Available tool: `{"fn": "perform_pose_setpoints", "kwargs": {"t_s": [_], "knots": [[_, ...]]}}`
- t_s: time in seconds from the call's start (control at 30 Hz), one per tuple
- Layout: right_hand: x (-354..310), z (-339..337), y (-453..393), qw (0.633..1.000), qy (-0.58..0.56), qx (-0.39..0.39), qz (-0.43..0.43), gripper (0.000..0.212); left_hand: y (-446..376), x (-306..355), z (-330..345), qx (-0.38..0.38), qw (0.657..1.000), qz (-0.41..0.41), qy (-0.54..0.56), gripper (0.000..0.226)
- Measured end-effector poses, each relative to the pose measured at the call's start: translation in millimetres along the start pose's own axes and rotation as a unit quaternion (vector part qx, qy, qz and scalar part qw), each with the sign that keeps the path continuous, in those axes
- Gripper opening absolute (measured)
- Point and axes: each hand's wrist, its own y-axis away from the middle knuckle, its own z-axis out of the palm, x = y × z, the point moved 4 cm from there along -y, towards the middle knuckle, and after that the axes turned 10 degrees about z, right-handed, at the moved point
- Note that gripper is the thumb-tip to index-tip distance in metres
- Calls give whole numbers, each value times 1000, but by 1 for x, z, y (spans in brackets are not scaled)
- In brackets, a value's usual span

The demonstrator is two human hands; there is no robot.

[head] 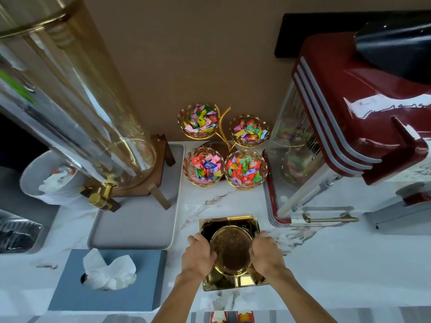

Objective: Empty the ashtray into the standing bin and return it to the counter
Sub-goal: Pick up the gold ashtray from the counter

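Note:
A square gold ashtray (229,223) with a round bowl in its middle sits on the white marble counter (326,264), just in front of me. My left hand (198,255) grips its left side and my right hand (265,252) grips its right side, fingers curled over the round rim. The bowl looks dark and bare inside. A white bin (30,176) lined with a bag and holding crumpled white waste stands off the counter's left end, partly hidden behind the drink dispenser.
A tall glass drink dispenser (77,108) on a wooden stand occupies a grey tray (140,229) to the left. A blue tissue box (140,287) lies front left. Several candy bowls (224,148) stand behind the ashtray. A red popcorn machine (349,136) fills the right.

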Motion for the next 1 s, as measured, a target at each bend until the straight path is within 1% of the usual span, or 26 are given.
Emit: {"fn": "perform_pose_setpoints", "kwargs": {"t_s": [0.17, 0.33, 0.47, 0.53, 0.7, 0.77, 0.83, 0.9, 0.93, 1.0], "knots": [[-1, -2, 0, 999, -10, -30, -20, 40, 0, 5, -8, 12, 1000, 2, -4, 36], [0, -12, 3, 997, -56, -50, -30, 21, 2, 5, -24, -4, 1000, 22, -8, 37], [5, -22, 7, 992, -88, -67, -57, 9, 12, 1, -34, 1, 999, 48, 23, 36], [10, -24, 12, 990, -108, -76, -57, 13, 19, 2, -37, 3, 996, 67, 53, 36], [21, -28, 31, 977, -196, -73, -46, 19, 37, 12, -50, 4, 988, 95, 125, 56], [25, -33, 40, 970, -230, -55, -53, 35, 45, 14, -54, -1, 985, 101, 143, 61], [26, -40, 52, 961, -265, -45, -63, 53, 55, 16, -58, -11, 981, 113, 158, 60], [27, -47, 64, 948, -309, -31, -68, 65, 65, 16, -61, -5, 975, 128, 182, 51], [27, -50, 69, 940, -334, -26, -69, 68, 70, 16, -63, 5, 971, 135, 196, 47], [28, -56, 80, 918, -392, -25, -60, 67, 79, 17, -68, 30, 964, 146, 218, 47]]}}
